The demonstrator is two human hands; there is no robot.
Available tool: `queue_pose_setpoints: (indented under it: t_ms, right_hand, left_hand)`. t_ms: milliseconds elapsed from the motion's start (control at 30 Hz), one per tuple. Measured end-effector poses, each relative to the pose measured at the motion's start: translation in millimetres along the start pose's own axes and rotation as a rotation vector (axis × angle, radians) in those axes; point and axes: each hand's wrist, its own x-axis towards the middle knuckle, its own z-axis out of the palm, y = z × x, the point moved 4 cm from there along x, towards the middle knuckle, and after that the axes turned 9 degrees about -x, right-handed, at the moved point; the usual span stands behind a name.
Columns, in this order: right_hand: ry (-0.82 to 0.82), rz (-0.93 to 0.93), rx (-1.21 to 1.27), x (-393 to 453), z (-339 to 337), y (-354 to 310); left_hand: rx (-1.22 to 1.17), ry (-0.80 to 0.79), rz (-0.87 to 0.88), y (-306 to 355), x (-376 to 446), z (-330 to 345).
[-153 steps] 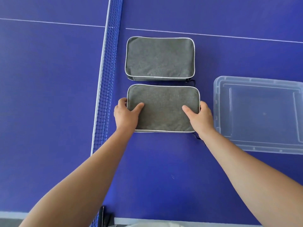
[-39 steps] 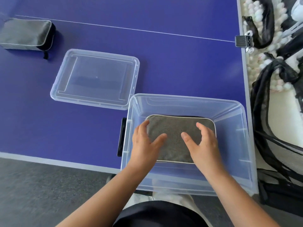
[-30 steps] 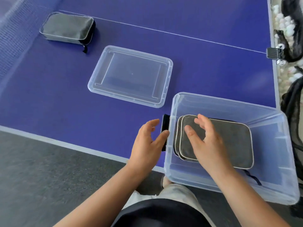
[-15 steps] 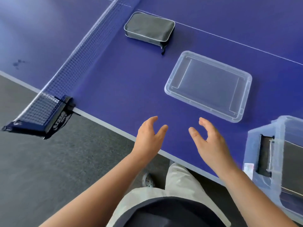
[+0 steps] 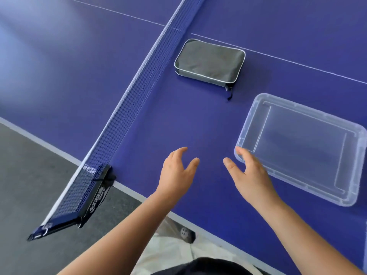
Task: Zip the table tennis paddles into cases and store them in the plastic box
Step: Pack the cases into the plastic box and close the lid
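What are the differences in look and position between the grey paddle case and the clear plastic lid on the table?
The grey case is opaque fabric with pale edge piping, while the clear lid is see-through plastic that shows the blue table under it. The case lies far from the person, beside the net; the lid lies nearer, next to the right hand. The lid looks wider and flatter than the case. Both are rounded rectangles lying flat, and neither hand holds them.

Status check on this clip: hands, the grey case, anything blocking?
Left hand and right hand open, empty, above the table. Grey case zipped, flat beside the net. Clear lid off to the right; path to case unobstructed.
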Motion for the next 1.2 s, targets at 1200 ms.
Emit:
queue_pose_setpoints:
  t_ms: [1200]
  right_hand:
    - [0.371,0.289,-0.194,395.4,-15.8,-71.3]
  left_hand:
    - [0.026,-0.029,0.053,117.9,467.5,-18.0]
